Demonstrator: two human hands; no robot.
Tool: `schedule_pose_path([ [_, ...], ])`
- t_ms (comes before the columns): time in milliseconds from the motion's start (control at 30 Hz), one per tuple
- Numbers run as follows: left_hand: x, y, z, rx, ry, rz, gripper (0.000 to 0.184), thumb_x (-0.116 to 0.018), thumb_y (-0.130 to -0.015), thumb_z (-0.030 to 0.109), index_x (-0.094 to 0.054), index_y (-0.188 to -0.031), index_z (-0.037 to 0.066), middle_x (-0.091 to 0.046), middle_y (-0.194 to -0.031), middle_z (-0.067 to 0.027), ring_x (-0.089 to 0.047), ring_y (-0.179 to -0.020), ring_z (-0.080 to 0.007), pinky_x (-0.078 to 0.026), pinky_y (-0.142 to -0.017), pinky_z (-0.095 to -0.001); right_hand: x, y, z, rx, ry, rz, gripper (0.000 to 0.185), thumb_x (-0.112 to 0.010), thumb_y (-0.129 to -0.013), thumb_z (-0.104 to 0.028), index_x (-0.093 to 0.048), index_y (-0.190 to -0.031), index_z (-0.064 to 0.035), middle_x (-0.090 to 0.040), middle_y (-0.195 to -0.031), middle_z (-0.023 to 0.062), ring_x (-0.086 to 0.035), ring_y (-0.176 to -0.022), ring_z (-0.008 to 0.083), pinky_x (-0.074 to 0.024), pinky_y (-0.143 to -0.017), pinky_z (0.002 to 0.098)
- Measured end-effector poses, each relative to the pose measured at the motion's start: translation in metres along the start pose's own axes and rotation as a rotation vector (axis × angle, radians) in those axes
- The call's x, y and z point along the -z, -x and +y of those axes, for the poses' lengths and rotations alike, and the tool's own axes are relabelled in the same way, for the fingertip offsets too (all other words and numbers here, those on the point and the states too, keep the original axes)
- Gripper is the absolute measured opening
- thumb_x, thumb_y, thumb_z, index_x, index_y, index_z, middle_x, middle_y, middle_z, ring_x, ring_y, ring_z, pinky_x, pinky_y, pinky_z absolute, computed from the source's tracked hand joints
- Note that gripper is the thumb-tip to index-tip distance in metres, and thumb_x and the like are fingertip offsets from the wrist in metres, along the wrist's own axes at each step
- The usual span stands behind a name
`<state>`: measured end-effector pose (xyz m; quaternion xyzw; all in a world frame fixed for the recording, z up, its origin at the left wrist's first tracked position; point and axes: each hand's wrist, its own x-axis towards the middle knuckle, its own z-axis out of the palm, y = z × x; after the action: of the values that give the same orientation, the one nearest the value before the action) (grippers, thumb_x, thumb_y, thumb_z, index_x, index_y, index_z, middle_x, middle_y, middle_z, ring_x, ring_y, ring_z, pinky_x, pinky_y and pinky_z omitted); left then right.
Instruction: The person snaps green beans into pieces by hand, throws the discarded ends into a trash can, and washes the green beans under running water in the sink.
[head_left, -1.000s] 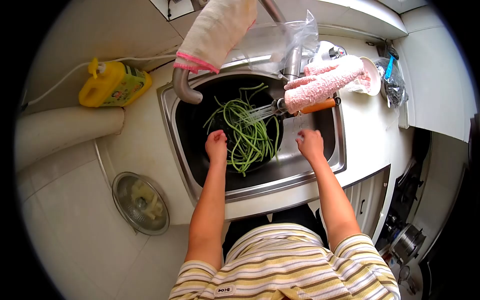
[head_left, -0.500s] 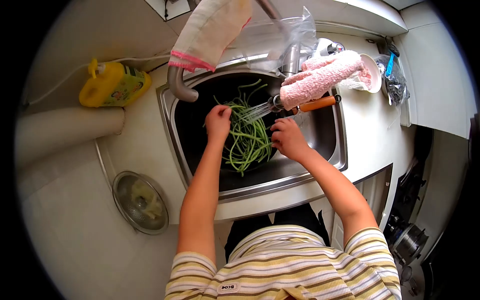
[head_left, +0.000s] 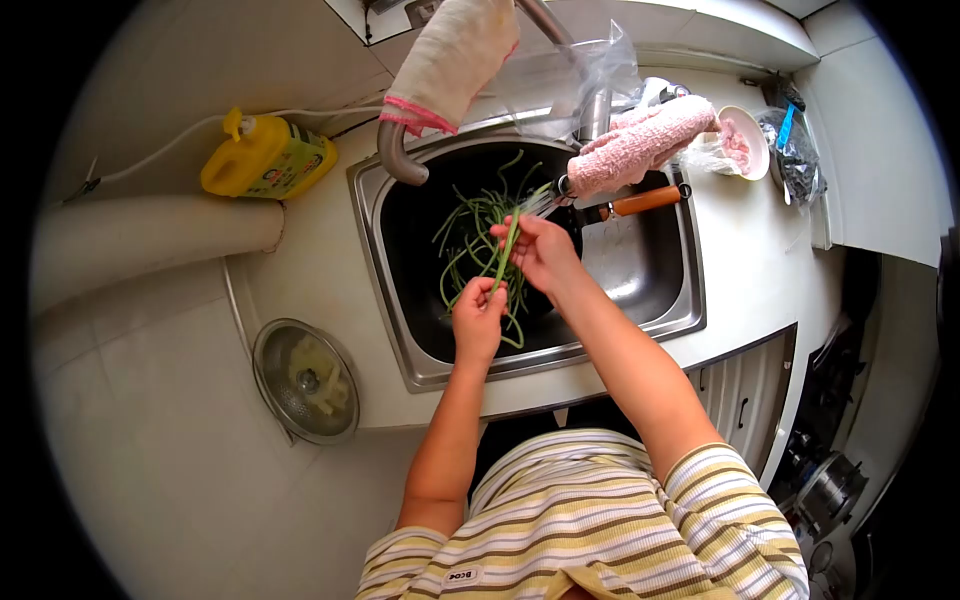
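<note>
L hand (head_left: 478, 315) pinches near end of long green beans (head_left: 507, 252); R hand (head_left: 545, 252) pinches farther up, closer to water spray (head_left: 541, 203). Long axis btwn the 2 runs near-to-far, slightly R, over sink (head_left: 692, 280).

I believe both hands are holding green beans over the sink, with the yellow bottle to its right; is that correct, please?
Not quite: the head view shows the yellow bottle to the left of the sink, not the right. The left hand and the right hand are indeed holding green beans over the sink.
</note>
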<state>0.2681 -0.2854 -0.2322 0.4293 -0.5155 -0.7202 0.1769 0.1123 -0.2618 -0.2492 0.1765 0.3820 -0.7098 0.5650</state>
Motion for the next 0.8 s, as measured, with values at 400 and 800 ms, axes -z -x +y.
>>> schedule_pose_path([
  [400, 0.058, -0.001, -0.014, -0.013, -0.377, -0.128, 0.024, -0.058, -0.084, 0.007, -0.059, -0.108, 0.004, -0.058, -0.089, -0.0033, -0.053, -0.081, -0.0114, -0.044, -0.071, -0.0238, 0.003, 0.011, -0.022, 0.151, 0.071, -0.106, 0.013, -0.044, -0.091, -0.011, -0.053, -0.091, -0.002, -0.054, -0.07, 0.0055, -0.051, -0.062, 0.0165, -0.0428, -0.059, 0.0278],
  [800, -0.014, -0.084, 0.043, 0.101, 0.172, -0.347, 0.037, -0.039, -0.098, 0.024, -0.05, -0.117, -0.005, -0.061, -0.109, -0.0177, -0.062, -0.083, -0.0162, -0.05, -0.073, -0.0282, 0.01, 0.034, 0.009, 0.139, 0.665, -0.266, 0.024, -0.042, -0.095, -0.018, -0.055, -0.083, -0.0014, -0.052, -0.063, 0.0022, -0.047, -0.054, 0.0095, -0.0398, -0.052, 0.0226],
])
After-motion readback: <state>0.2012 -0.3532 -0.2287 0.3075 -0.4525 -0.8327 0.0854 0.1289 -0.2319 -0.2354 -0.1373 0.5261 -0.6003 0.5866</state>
